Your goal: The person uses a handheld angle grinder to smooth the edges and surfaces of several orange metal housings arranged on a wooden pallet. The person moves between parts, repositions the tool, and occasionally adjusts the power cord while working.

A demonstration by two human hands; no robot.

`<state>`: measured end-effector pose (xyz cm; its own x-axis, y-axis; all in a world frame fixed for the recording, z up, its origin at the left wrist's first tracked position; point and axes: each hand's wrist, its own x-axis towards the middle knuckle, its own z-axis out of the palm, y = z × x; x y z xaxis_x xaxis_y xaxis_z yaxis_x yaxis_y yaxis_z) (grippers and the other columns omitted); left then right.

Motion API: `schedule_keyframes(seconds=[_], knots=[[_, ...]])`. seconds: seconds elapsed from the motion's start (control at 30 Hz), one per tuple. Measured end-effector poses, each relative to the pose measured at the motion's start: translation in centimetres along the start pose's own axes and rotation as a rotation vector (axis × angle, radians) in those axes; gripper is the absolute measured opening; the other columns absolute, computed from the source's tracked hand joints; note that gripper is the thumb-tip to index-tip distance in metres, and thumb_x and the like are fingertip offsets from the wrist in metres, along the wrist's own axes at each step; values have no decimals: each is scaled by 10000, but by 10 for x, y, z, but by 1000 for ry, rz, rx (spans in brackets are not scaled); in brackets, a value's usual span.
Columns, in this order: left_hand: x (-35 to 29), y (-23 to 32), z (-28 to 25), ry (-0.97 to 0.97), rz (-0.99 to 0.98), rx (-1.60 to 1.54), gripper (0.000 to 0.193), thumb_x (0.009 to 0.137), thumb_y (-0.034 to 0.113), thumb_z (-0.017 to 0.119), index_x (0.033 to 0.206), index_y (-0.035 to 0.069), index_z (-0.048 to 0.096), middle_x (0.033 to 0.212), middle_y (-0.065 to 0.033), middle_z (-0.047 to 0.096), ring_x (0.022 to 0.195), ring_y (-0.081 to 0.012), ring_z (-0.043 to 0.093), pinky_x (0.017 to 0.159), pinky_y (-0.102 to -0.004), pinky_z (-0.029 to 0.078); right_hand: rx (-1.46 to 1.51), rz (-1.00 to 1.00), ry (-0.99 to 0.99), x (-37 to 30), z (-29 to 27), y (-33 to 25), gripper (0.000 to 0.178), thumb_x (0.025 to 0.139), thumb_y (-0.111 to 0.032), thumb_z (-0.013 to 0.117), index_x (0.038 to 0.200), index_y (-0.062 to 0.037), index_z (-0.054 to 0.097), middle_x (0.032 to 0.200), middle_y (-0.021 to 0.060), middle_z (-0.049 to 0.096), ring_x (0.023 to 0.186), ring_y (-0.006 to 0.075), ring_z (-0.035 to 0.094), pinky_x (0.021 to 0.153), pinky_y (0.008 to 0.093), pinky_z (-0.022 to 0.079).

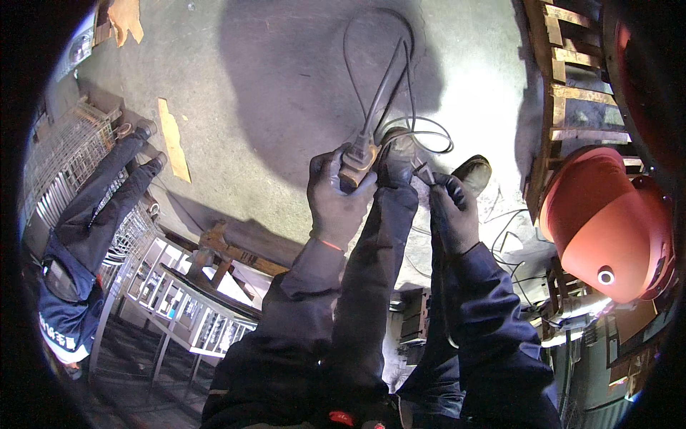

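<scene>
In my gloved left hand [341, 196] is a blocky connector [357, 161], dark with a worn yellowish-brown face; my fingers are wrapped round its sides. From its top runs a black cable [389, 79], which loops forward over the floor and curls back in rings near my shoe. My gloved right hand [456, 211], lower and to the right, is closed on a small grey angular piece [423, 171] with a pale edge. What that piece is, and whether the cable joins it, I cannot tell. Both hands are above my legs, close to my shoes [473, 175].
A large orange-red rounded machine part [600, 214] stands at the right beside a wooden pallet [564, 71]. Wire cages [71, 150] and a metal rack [179, 300] are at the left, near another person's legs [107, 186]. Torn cardboard [174, 139] lies on the concrete floor. Thin cables trail right of my shoes.
</scene>
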<state>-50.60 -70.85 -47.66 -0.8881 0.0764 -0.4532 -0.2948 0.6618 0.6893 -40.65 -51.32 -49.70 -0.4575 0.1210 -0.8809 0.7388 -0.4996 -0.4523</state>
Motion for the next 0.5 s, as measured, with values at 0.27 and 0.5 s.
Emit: schedule_keyframes(seconds=[0.27,0.5], knots=[[6,24,-10,86,230,380,674,716,81,881,1327,58,596,1189,-160,602,1090,-338,648,929,-428,544,-42,-20,-49,-38,19,-36,105,1003,-120,649,996,-16,659,792,-61,574,680,32,478,596,204,366],[7,40,-6,42,344,440,660,677,109,874,1288,67,628,1255,-138,629,1152,-350,614,973,-459,526,-420,-161,-67,-53,41,-65,138,909,-104,693,953,25,714,673,141,654,632,107,611,607,306,508]])
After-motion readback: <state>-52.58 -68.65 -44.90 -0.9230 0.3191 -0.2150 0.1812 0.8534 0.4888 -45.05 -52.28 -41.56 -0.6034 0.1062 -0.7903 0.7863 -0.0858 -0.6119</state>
